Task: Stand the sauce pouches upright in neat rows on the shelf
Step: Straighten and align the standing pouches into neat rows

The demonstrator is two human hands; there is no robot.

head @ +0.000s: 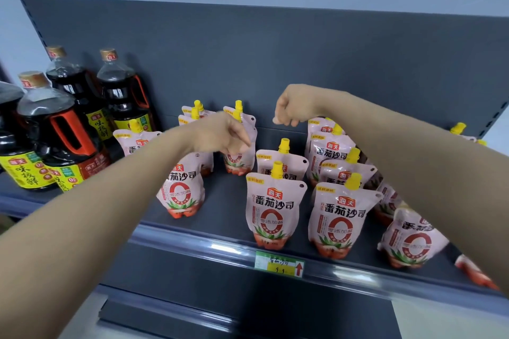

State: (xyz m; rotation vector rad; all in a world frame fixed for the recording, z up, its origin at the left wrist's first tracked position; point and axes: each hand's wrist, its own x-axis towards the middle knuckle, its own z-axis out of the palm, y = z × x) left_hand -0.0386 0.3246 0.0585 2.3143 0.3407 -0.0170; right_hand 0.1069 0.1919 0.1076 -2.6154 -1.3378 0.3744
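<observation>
— Standing in rows on the shelf (228, 209), are the sauce pouches (275, 206)?
— Mostly. They are pink with yellow caps, in loose columns running front to back. At the far right a tilted pouch (413, 239) leans, and just beside it a flat pouch (473, 272) lies at the shelf's front edge.
— And the hands?
— The left hand (220, 135) is at a rear pouch (237, 159), fingers pointing down at its top (too blurred to tell whether they pinch it). The right hand (292, 107) hovers above the gap behind the middle column, fingers loosely curled, holding nothing.
— Anything else?
— Dark soy sauce bottles (63, 129) at the left, and a price tag (279, 263) on the front rail.
</observation>
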